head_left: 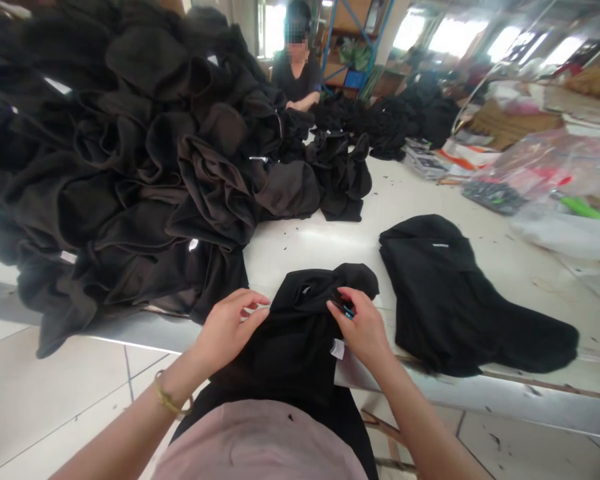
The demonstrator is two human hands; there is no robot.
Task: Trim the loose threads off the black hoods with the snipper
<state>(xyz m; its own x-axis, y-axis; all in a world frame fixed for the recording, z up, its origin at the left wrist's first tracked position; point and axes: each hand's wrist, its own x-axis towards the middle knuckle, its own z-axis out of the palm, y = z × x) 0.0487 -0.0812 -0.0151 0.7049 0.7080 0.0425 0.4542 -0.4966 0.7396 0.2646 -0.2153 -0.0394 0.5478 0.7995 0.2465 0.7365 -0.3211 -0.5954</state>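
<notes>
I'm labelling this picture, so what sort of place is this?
Probably a garment workshop: a white table bears a big heap of black cloth pieces and a neater black stack, with another person beyond.

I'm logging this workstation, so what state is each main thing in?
Left hand: half-curled
Right hand: holding a small tool
Near garment: rumpled
White tag: sticking out
Right-side garments: stacked, laid flat
Left pile: heaped, crumpled
Plastic bag: wrinkled, things inside
</notes>
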